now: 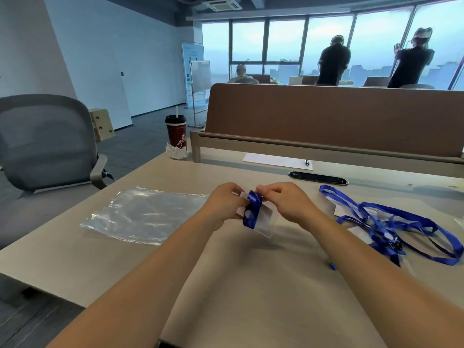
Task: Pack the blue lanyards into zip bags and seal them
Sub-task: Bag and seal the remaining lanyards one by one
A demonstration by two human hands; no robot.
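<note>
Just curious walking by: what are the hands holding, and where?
A blue ribbon lanyard wound around its clear plastic badge sleeve: the left hand pinches the bundle's left edge, the right hand its top.

Badge sleeve (pixel 266 222) partly hidden by left hand (pixel 226 202), wound lanyard (pixel 251 212).

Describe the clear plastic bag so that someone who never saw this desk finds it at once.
Start at the beige desk and look at its left part, near the grey office chair. There, left of the left hand, a zip bag lies flat. Unlike the blue lanyards on the right, it is colourless, crinkled and shiny.
</note>
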